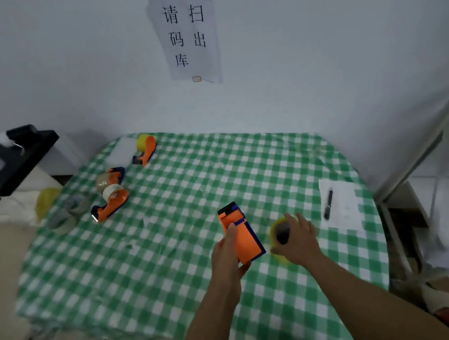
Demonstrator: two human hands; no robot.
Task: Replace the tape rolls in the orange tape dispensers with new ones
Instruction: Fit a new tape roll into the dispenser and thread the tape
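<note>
The orange dispenser [242, 237] is near the middle of the tabletop [144, 262], gripped by the fingers of the left hand [228, 259]. Just right of it, the right hand [301, 240] grasps a yellow tape roll [276, 229]. Three more dispensers [111, 206] lie far left on the green checked cloth [191, 179]. A paper sign [188, 34] hangs on the white wall [67, 76].

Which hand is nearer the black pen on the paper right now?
Right. The right hand, gripping the yellow tape roll, sits just left of the pen; the left hand holds the orange dispenser farther away.

Orange dispenser [241, 237] aloft beside yellowish tape roll [279, 233]
</note>
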